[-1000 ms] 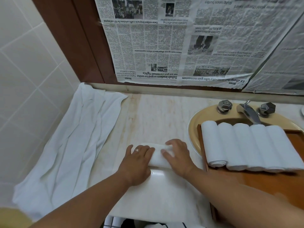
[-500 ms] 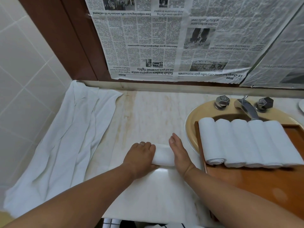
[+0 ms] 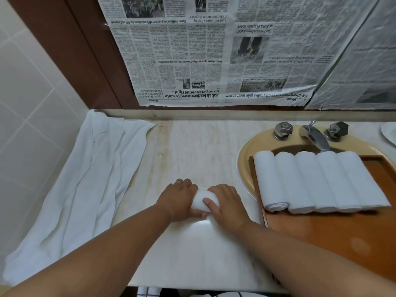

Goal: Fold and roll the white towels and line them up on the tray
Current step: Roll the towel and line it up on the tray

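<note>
Towel [image 3: 202, 201] gripped left of the tray [image 3: 321, 236]
Left hand [image 3: 177, 198] and right hand [image 3: 228, 203] curl round it; five rolls [image 3: 321, 181] lie on the tray.

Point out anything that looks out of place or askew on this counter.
The newspaper on the wall hangs upside down. The wooden tray lies partly over the sink. The loose towels at left lie crumpled. The five rolled towels form an even row; the left hand and right hand grip the part-rolled towel.

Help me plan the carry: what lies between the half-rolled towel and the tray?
Head view: only the right hand, a bare countertop strip and the sink rim separate the towel from the tray.
</note>
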